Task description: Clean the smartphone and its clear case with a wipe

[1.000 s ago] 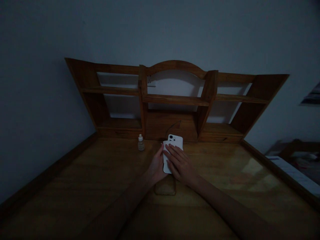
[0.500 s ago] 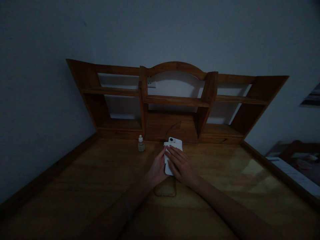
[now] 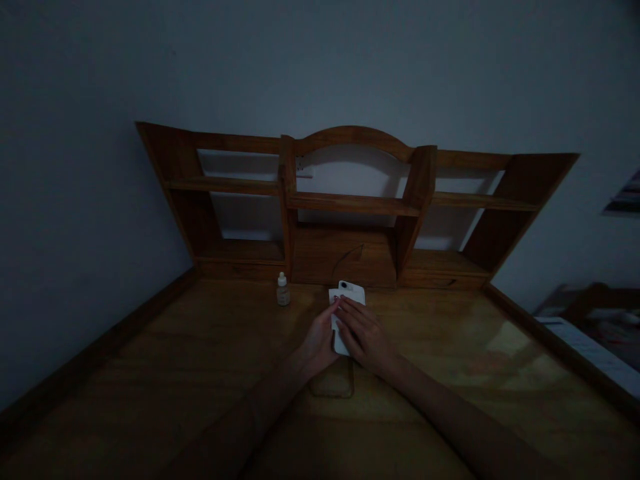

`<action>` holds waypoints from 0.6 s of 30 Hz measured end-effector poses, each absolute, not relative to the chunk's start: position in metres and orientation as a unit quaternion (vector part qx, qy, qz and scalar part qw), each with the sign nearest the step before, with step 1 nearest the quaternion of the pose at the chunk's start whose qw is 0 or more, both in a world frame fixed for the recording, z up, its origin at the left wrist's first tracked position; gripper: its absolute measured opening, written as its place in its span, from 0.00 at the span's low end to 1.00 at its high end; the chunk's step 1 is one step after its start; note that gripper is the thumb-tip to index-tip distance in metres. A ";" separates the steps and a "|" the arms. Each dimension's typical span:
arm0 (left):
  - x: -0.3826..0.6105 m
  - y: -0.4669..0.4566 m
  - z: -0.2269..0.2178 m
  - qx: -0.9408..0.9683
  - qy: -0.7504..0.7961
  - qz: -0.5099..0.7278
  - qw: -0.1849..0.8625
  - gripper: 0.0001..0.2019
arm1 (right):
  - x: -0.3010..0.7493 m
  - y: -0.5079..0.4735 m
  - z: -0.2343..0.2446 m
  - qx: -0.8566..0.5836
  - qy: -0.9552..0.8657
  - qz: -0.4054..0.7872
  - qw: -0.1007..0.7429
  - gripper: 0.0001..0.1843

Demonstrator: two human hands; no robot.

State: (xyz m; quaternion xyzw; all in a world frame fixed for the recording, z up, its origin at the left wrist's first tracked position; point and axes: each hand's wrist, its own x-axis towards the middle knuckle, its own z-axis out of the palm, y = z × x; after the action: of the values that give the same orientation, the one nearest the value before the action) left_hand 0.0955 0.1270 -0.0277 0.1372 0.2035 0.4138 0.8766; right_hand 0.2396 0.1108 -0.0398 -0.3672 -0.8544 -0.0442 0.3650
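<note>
The left hand [image 3: 317, 343] and right hand [image 3: 364, 335] clamp together on a white phone [image 3: 350, 291] to keep it still on the wooden desk [image 3: 150, 373], just above a clear phone case [image 3: 333, 380].

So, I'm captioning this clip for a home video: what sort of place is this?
Probably a bedroom or home study: there's a wooden desk with a built-in shelf unit, a wall socket, and what looks like a bed at the right edge.
</note>
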 end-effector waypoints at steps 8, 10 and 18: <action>0.097 0.123 -0.017 0.122 0.206 0.422 0.874 0.12 | 0.240 0.113 -0.042 -0.353 -0.853 -0.059 0.380 0.24; 0.097 0.123 -0.016 0.124 0.211 0.423 0.873 0.12 | 0.241 0.112 -0.041 -0.351 -0.855 -0.058 0.377 0.25; 0.096 0.124 -0.019 0.122 0.198 0.424 0.875 0.14 | 0.241 0.110 -0.036 -0.350 -0.859 -0.073 0.367 0.26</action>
State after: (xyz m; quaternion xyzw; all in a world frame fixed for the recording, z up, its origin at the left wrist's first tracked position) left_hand 0.0964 0.1241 -0.0190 0.1220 0.1984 0.4238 0.8753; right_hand 0.2414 0.1098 -0.0364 -0.3504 -0.8588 -0.0732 0.3666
